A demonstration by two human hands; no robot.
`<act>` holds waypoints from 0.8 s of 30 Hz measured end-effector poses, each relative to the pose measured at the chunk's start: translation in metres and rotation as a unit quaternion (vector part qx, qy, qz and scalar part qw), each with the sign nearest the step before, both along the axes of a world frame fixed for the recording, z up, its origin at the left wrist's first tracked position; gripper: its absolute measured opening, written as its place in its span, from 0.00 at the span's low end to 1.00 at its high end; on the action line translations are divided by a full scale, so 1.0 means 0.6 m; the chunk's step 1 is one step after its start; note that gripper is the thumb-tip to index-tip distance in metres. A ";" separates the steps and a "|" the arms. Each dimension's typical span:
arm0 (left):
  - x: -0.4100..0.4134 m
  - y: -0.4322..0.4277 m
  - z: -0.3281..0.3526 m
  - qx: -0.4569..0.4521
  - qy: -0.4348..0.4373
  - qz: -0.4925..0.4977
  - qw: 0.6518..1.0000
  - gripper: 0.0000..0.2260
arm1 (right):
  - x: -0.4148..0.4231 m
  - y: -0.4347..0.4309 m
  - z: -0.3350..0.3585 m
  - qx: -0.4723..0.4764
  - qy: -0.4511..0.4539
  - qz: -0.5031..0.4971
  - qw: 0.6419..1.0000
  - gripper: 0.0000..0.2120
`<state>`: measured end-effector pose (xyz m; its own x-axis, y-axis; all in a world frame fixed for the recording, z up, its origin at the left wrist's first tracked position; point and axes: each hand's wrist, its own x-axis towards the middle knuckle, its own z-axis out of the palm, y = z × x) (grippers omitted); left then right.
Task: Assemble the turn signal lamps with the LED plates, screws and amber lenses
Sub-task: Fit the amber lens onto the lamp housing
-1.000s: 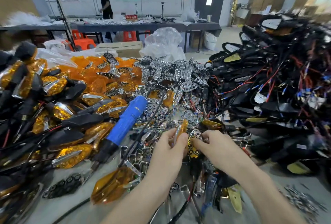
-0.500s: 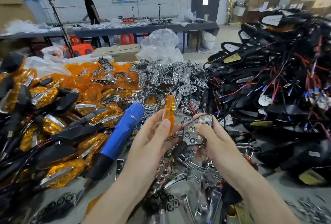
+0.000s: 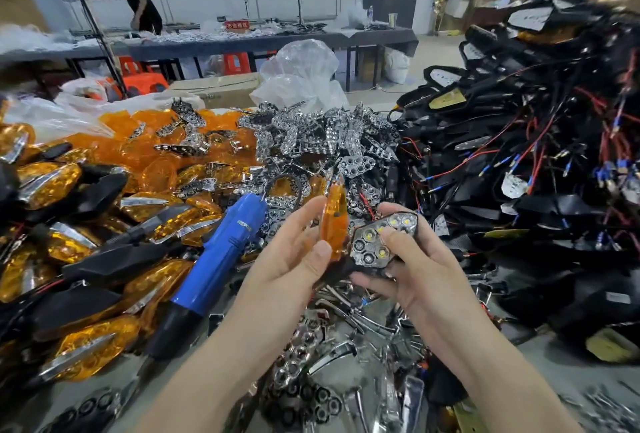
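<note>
Head: workbench, amber lenses, back wall.

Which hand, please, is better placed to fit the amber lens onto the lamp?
Likely left: the left hand holds the translucent amber plastic lens beside the chrome LED plate in the right hand.

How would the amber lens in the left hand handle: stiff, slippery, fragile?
The amber lens is likely stiff: it keeps its curve while the left hand pinches it edge-on. Its glossy surface looks slippery. Thin and translucent, it is probably light and might crack if squeezed.
</note>
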<state>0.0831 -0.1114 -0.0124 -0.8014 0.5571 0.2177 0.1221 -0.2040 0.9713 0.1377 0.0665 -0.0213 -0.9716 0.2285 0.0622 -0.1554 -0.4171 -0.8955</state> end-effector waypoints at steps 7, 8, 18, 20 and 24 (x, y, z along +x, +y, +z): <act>0.004 -0.005 0.006 -0.038 0.078 0.010 0.996 0.21 | -0.001 0.003 -0.001 -0.010 -0.025 -0.025 0.999 0.11; 0.007 -0.005 0.008 -0.058 0.105 0.010 0.993 0.21 | 0.000 0.003 0.000 0.005 -0.018 -0.032 0.999 0.10; 0.019 -0.003 0.009 -0.102 0.178 0.020 0.979 0.28 | 0.016 -0.008 0.013 0.094 0.037 -0.103 0.990 0.08; 0.019 -0.003 0.008 -0.111 0.206 0.027 0.972 0.25 | 0.018 -0.012 0.019 0.095 0.040 -0.111 0.989 0.08; 0.025 -0.002 0.011 -0.149 0.263 0.052 0.952 0.21 | 0.021 -0.022 0.026 0.083 0.043 -0.127 0.987 0.09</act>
